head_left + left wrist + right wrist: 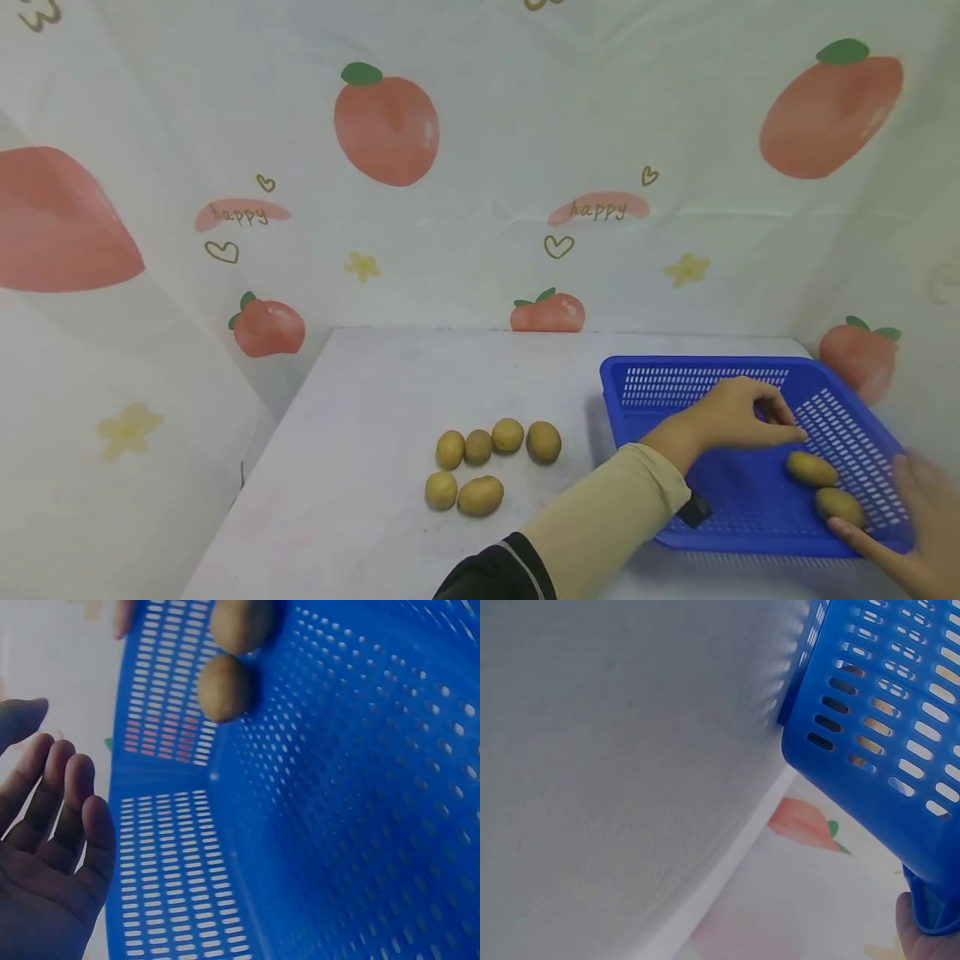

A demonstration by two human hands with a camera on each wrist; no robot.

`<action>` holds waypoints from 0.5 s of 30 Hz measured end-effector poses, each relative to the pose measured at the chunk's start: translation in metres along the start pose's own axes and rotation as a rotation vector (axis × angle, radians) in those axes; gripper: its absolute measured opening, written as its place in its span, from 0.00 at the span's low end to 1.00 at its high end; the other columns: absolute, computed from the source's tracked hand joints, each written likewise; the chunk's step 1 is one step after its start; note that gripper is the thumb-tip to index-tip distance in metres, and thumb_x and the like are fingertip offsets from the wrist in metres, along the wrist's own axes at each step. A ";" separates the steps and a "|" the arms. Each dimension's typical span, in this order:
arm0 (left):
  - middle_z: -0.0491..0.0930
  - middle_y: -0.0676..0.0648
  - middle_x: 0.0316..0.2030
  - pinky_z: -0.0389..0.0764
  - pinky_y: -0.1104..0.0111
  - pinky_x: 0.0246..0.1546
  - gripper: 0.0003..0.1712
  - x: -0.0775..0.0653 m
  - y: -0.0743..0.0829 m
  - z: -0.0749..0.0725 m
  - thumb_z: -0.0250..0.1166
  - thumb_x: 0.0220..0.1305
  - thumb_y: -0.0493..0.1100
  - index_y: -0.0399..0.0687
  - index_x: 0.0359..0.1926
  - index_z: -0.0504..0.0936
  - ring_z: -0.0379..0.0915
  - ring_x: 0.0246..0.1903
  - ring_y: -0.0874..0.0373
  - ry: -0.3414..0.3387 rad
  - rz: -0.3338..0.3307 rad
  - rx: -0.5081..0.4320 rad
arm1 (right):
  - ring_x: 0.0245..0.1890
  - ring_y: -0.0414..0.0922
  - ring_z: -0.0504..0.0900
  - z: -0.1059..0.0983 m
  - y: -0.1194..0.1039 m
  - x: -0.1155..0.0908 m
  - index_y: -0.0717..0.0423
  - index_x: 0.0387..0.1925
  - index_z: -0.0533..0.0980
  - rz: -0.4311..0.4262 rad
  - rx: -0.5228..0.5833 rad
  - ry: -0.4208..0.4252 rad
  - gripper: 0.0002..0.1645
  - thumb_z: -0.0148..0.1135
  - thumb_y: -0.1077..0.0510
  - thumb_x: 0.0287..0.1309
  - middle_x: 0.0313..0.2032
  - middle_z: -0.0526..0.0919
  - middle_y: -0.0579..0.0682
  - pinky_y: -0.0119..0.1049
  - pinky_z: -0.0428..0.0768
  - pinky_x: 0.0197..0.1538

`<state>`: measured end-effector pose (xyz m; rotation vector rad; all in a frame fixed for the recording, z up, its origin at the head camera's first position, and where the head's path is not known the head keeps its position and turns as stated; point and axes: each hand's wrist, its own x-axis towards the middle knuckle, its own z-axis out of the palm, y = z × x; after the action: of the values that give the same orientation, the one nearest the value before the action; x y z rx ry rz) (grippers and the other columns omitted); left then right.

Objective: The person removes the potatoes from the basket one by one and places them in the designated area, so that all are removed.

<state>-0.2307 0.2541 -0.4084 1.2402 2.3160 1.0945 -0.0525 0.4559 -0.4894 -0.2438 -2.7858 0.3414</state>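
My left hand [742,414] hovers over the blue basket [738,550], fingers loosely bent and empty. In the left wrist view its fingers [64,802] appear beside the slotted basket wall. Two potatoes lie in the basket along its right side: a farther potato [812,470] and a nearer potato [840,507]. My right hand [926,525], blurred, is at the basket's right front corner, thumb and fingers spread. Its thumb tip overlaps the nearer potato's edge in the head view. In the right wrist view, part of the right hand [922,941] shows right at the basket rim.
Several more potatoes lie on the white table left of the basket, among them a large potato [543,442] and a front potato [481,496]. A fruit-printed cloth [465,250] hangs behind and beside the table [360,400].
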 end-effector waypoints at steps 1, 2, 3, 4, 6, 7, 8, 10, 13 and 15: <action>0.83 0.68 0.34 0.69 0.91 0.42 0.05 0.000 -0.001 0.001 0.74 0.68 0.51 0.58 0.40 0.89 0.70 0.37 0.83 0.003 -0.005 0.003 | 0.82 0.69 0.24 0.000 -0.001 0.000 0.76 0.79 0.31 0.004 -0.003 -0.003 0.78 0.65 0.29 0.62 0.79 0.27 0.77 0.51 0.15 0.80; 0.83 0.68 0.34 0.70 0.91 0.42 0.05 0.001 -0.001 0.001 0.74 0.68 0.51 0.58 0.40 0.89 0.70 0.37 0.83 0.004 -0.009 0.000 | 0.82 0.69 0.23 0.000 -0.001 0.001 0.76 0.79 0.31 0.003 -0.006 -0.005 0.78 0.65 0.28 0.62 0.79 0.27 0.76 0.51 0.15 0.80; 0.82 0.69 0.33 0.69 0.91 0.41 0.05 0.001 -0.001 0.002 0.74 0.68 0.51 0.58 0.40 0.89 0.69 0.36 0.83 0.003 -0.013 0.003 | 0.82 0.68 0.24 -0.001 -0.001 0.001 0.76 0.79 0.31 -0.003 0.003 -0.001 0.77 0.65 0.29 0.62 0.79 0.27 0.76 0.50 0.15 0.80; 0.81 0.69 0.32 0.69 0.91 0.41 0.06 0.001 -0.002 0.002 0.74 0.68 0.51 0.58 0.40 0.89 0.69 0.36 0.83 0.005 -0.019 0.008 | 0.82 0.68 0.24 -0.001 -0.001 0.002 0.76 0.79 0.32 -0.010 0.012 0.006 0.77 0.66 0.29 0.62 0.80 0.27 0.76 0.50 0.16 0.81; 0.80 0.69 0.32 0.69 0.90 0.40 0.06 0.002 -0.001 0.005 0.74 0.67 0.51 0.58 0.41 0.89 0.69 0.36 0.83 -0.003 -0.030 0.008 | 0.83 0.67 0.24 -0.001 -0.002 0.002 0.76 0.79 0.32 -0.015 0.016 0.011 0.77 0.65 0.29 0.62 0.80 0.27 0.76 0.50 0.16 0.81; 0.80 0.69 0.32 0.69 0.91 0.40 0.07 0.003 -0.001 0.006 0.75 0.67 0.51 0.58 0.41 0.89 0.69 0.36 0.83 -0.013 -0.036 0.010 | 0.83 0.67 0.24 -0.001 -0.001 0.002 0.76 0.79 0.32 -0.019 0.026 0.016 0.76 0.65 0.30 0.62 0.80 0.28 0.76 0.50 0.16 0.81; 0.80 0.70 0.32 0.69 0.91 0.40 0.07 0.004 0.000 0.008 0.75 0.66 0.51 0.58 0.42 0.89 0.70 0.36 0.83 -0.027 -0.043 0.003 | 0.83 0.68 0.24 -0.001 -0.001 0.002 0.77 0.79 0.32 -0.018 0.023 0.015 0.76 0.65 0.30 0.62 0.80 0.28 0.76 0.51 0.16 0.81; 0.81 0.71 0.32 0.69 0.91 0.41 0.08 0.005 0.001 0.012 0.76 0.65 0.52 0.59 0.42 0.89 0.70 0.36 0.84 -0.053 -0.056 -0.011 | 0.82 0.68 0.24 0.000 0.001 0.001 0.77 0.79 0.32 -0.012 0.017 0.008 0.77 0.66 0.30 0.62 0.80 0.27 0.77 0.54 0.17 0.81; 0.81 0.72 0.32 0.70 0.91 0.41 0.08 0.007 0.002 0.017 0.77 0.64 0.52 0.61 0.42 0.90 0.71 0.37 0.84 -0.081 -0.081 -0.035 | 0.82 0.70 0.24 0.001 0.003 0.001 0.78 0.78 0.33 -0.007 0.013 -0.005 0.77 0.66 0.30 0.61 0.79 0.27 0.77 0.57 0.17 0.80; 0.81 0.72 0.32 0.70 0.91 0.41 0.08 0.009 0.001 0.019 0.77 0.63 0.52 0.61 0.42 0.90 0.71 0.37 0.84 -0.074 -0.087 -0.030 | 0.82 0.70 0.23 0.001 0.005 0.002 0.78 0.78 0.32 0.003 -0.002 -0.016 0.78 0.67 0.29 0.61 0.79 0.26 0.77 0.58 0.16 0.80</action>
<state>-0.2247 0.2712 -0.4195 1.1386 2.2670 1.0328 -0.0541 0.4610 -0.4907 -0.2472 -2.8022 0.3434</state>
